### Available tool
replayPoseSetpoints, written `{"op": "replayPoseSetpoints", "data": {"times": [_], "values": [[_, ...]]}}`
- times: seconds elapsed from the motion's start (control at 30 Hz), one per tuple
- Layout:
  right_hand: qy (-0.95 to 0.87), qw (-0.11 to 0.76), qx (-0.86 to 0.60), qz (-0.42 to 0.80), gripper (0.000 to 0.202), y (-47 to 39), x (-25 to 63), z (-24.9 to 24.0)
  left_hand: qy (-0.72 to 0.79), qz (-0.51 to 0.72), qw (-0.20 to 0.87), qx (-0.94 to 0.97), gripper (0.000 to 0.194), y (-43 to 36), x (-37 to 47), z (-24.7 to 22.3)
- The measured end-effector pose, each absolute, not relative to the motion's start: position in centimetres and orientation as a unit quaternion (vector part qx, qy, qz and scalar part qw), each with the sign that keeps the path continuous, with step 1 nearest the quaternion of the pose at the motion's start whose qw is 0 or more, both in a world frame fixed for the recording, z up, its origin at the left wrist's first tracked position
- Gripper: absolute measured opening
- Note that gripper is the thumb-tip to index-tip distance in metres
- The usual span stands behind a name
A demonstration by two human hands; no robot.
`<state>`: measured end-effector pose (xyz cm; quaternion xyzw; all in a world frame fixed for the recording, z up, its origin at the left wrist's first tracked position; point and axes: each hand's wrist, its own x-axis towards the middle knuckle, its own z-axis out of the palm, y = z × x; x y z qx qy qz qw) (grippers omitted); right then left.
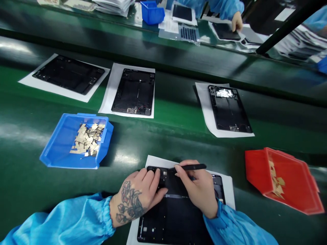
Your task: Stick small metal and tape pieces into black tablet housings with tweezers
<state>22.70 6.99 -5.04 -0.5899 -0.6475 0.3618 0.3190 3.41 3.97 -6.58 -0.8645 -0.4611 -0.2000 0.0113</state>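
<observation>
A black tablet housing (184, 217) lies on a white sheet (227, 183) right in front of me. My left hand (139, 192) rests on its upper left corner, fingers bent over the edge and thumb spread apart on the inner surface. Between the fingers of my right hand (198, 185) is a pair of slim black tweezers (195, 167), held nearly level. Their tip points left, at the housing's top edge close to my left fingertips. Whether the tip grips anything is too small to tell. My right hand covers part of the housing's upper right.
A blue bin (58, 143) of small pale parts with black leads stands at left. At right is a red bin (293, 183) with tan pieces. Beyond lie more tablet housings (68, 75) (134, 90) (231, 112) on sheets. A co-worker's hand (237, 22) works across the raised ledge.
</observation>
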Motion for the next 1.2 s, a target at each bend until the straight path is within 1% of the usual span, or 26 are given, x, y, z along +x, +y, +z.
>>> {"op": "replayPoseSetpoints", "data": {"times": [0.2, 0.33, 0.47, 0.6, 0.7, 0.8, 0.9, 1.07, 1.2], "values": [[-0.698, 0.315, -0.569, 0.3, 0.003, 6.9, 22.6, -4.8, -0.426, -0.245, -0.015, -0.871, 0.034, 4.3, 3.6, -6.7], [-0.753, 0.314, -0.524, 0.243, 0.002, 6.8, 22.6, -4.8, -0.43, -0.251, -0.04, -0.866, 0.034, 4.3, 3.4, -7.0], [-0.799, 0.33, -0.464, 0.194, 0.007, 6.7, 22.6, -4.9, -0.431, -0.234, -0.065, -0.869, 0.036, 4.5, 3.3, -6.6], [-0.808, 0.335, -0.447, 0.185, 0.014, 6.5, 22.9, -5.0, -0.443, -0.198, -0.093, -0.869, 0.041, 4.6, 3.3, -6.4], [-0.779, 0.365, -0.461, 0.217, 0.016, 6.4, 23.1, -5.0, -0.453, -0.174, -0.114, -0.867, 0.045, 4.5, 3.3, -6.4], [-0.725, 0.381, -0.482, 0.312, 0.017, 6.3, 23.0, -5.2, -0.466, -0.155, -0.14, -0.86, 0.046, 4.4, 3.3, -6.3], [-0.698, 0.375, -0.475, 0.384, 0.015, 6.4, 22.6, -5.5, -0.473, -0.148, -0.162, -0.854, 0.044, 4.5, 3.2, -6.1], [-0.735, 0.376, -0.408, 0.39, 0.018, 6.8, 22.1, -5.7, -0.474, -0.146, -0.181, -0.849, 0.038, 4.5, 3.2, -6.2], [-0.736, 0.367, -0.404, 0.401, 0.016, 7.0, 22.4, -5.8, -0.472, -0.143, -0.184, -0.85, 0.041, 4.4, 3.1, -6.3]]}}
